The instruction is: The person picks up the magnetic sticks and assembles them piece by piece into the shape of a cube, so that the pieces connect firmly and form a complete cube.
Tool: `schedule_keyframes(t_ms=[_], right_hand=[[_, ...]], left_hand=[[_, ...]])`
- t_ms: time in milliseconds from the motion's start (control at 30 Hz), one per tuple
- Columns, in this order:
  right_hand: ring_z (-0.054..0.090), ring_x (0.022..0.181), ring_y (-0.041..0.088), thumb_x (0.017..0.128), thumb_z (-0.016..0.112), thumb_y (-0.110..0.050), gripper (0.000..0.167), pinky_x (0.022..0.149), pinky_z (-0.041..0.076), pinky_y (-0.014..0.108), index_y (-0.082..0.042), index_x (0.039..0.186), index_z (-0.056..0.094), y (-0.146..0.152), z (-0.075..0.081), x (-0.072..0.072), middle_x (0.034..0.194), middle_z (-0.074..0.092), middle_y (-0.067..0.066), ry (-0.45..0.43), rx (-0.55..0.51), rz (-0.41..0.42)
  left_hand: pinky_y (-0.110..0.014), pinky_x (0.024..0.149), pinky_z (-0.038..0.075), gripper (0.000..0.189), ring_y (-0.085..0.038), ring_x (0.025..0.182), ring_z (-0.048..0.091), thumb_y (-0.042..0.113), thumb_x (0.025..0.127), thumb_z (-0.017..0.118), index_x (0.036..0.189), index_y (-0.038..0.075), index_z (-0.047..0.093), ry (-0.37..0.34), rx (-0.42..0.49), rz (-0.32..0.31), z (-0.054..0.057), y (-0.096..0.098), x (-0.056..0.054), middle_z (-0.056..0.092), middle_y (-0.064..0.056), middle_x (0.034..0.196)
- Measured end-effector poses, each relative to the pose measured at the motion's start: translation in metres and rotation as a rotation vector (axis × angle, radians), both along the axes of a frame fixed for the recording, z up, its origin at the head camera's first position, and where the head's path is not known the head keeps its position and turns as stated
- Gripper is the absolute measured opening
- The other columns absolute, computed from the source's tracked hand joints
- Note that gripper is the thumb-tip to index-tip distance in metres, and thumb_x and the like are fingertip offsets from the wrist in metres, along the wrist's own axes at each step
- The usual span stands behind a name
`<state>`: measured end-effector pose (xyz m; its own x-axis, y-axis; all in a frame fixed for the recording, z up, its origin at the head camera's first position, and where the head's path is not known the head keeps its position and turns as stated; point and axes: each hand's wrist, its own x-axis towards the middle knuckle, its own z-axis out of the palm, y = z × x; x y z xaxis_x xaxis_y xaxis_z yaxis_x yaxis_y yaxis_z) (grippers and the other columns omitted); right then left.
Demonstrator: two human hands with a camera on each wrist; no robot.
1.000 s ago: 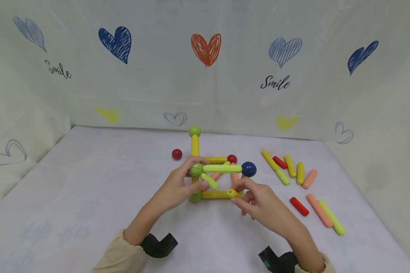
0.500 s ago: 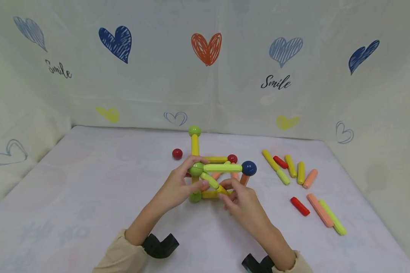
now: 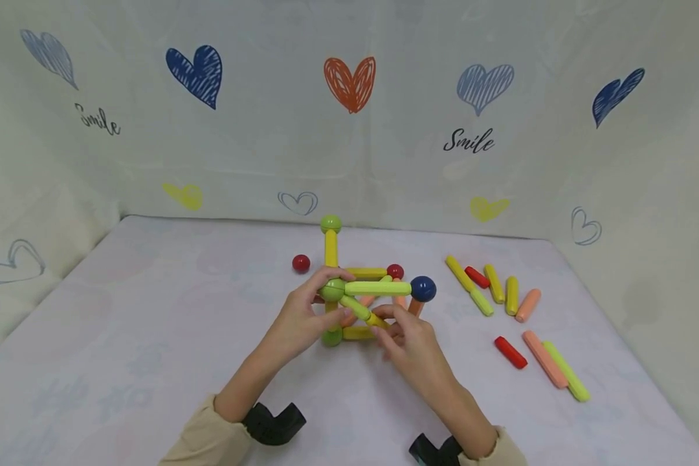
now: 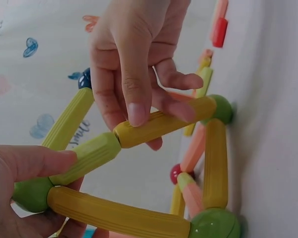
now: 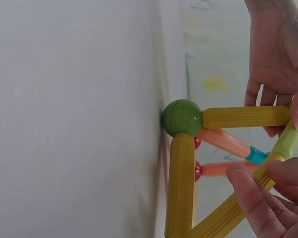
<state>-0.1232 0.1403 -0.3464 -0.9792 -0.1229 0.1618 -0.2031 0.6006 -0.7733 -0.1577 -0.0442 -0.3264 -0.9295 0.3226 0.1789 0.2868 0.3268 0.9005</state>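
In the head view a toy frame of sticks and balls stands on the table. My left hand (image 3: 303,320) grips the green ball (image 4: 34,193) at its left side, with the thumb resting along a short light-green stick (image 4: 92,156). My right hand (image 3: 410,346) pinches a yellow stick (image 4: 164,124) between thumb and fingers. That stick's upper end meets the light-green stick end to end; its other end reaches a lower green ball (image 4: 218,108). Above the right hand, a longer light-green stick (image 3: 378,288) ends in a blue ball (image 3: 423,288).
A loose red ball (image 3: 301,263) lies left of the frame. Several loose sticks lie to the right, among them a red one (image 3: 510,353) and a long orange one (image 3: 544,360). A white cloth backdrop (image 3: 408,194) with printed hearts rises behind the table.
My right hand has moved left, swinging the yellow stick's raised end up against the light-green stick. Over the last half second both hands stay nearly still. The left hand keeps its hold.
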Motion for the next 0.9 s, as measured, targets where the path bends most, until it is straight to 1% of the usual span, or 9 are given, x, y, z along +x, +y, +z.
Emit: schedule_keyframes(t_ms=[200,400,500,700,900], right_hand=[[0.063,0.060,0.017,0.083,0.067,-0.002,0.028,0.052,0.048,0.017,-0.006,0.109,0.059,-0.001,-0.005,-0.002,0.088,0.068,0.008,0.007,-0.018,0.002],[0.063,0.065,0.012,0.082,0.068,-0.005,0.027,0.058,0.048,0.012,-0.007,0.108,0.061,0.000,-0.007,-0.003,0.094,0.068,0.004,0.059,0.045,-0.020],[0.061,0.065,0.010,0.082,0.069,-0.005,0.028,0.060,0.048,0.012,-0.007,0.109,0.061,0.000,-0.009,-0.002,0.095,0.067,0.004,0.078,0.059,-0.020],[0.061,0.061,0.013,0.082,0.068,-0.004,0.030,0.056,0.049,0.015,-0.007,0.111,0.060,0.001,-0.010,-0.002,0.089,0.065,0.004,0.078,0.025,-0.007],[0.062,0.063,0.014,0.083,0.067,-0.003,0.031,0.059,0.049,0.013,-0.007,0.112,0.059,0.003,-0.011,-0.003,0.091,0.065,0.005,0.072,0.013,0.008]], left_hand=[[-0.040,0.087,0.042,0.043,-0.019,0.106,0.051,0.006,0.081,0.069,0.118,0.022,0.054,0.017,0.011,0.015,-0.002,0.001,0.001,0.057,0.000,0.124],[-0.040,0.086,0.042,0.042,-0.018,0.105,0.053,0.006,0.081,0.069,0.118,0.022,0.055,0.035,0.023,0.030,-0.005,0.003,0.001,0.058,0.002,0.124],[-0.040,0.086,0.043,0.043,-0.018,0.105,0.053,0.004,0.081,0.069,0.117,0.022,0.055,0.041,0.030,0.037,-0.005,0.004,0.001,0.058,0.002,0.124],[-0.039,0.084,0.045,0.042,-0.019,0.103,0.054,0.005,0.081,0.070,0.117,0.021,0.056,0.048,0.036,0.045,-0.005,0.005,0.001,0.058,0.001,0.122],[-0.040,0.085,0.044,0.040,-0.019,0.102,0.054,0.006,0.081,0.070,0.116,0.020,0.056,0.054,0.035,0.047,-0.004,0.004,0.001,0.059,-0.001,0.121]])
